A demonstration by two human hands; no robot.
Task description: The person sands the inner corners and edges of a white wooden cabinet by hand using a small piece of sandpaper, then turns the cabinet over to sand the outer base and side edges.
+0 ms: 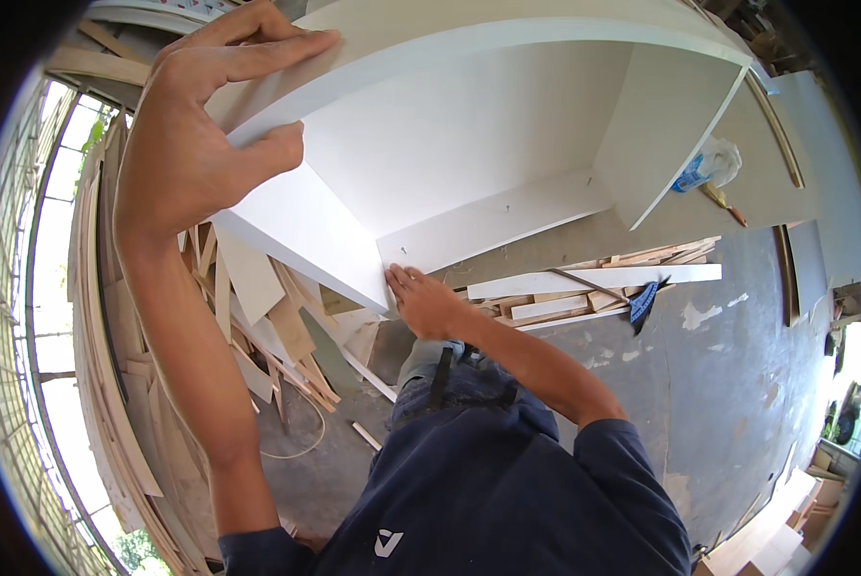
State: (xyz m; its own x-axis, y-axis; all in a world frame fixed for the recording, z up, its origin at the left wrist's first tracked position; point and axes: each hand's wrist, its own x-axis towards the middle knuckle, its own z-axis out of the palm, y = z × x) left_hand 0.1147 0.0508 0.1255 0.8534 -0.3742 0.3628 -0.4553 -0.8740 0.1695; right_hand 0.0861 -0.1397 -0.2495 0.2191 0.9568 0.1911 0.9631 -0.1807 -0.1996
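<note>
A white box-shaped cabinet carcass (459,110) stands in front of me with its open side toward me. At its upper left corner my left hand (195,134) grips the top panel's edge, fingers over the top and thumb inside. Low down, my right hand (426,302) has its fingers close together over the front edge of the bottom board (498,219), right beside the left side panel (306,230). What lies under the right palm is hidden. Three thin nails or screws (507,208) stick up from the bottom board.
Wood offcuts (277,317) pile up at the left, near a barred window (27,317). More strips (555,305) lie behind a dark blue-headed tool (645,305). A plastic bag (723,161) and a brush (724,204) rest at the right, above worn grey flooring (728,384).
</note>
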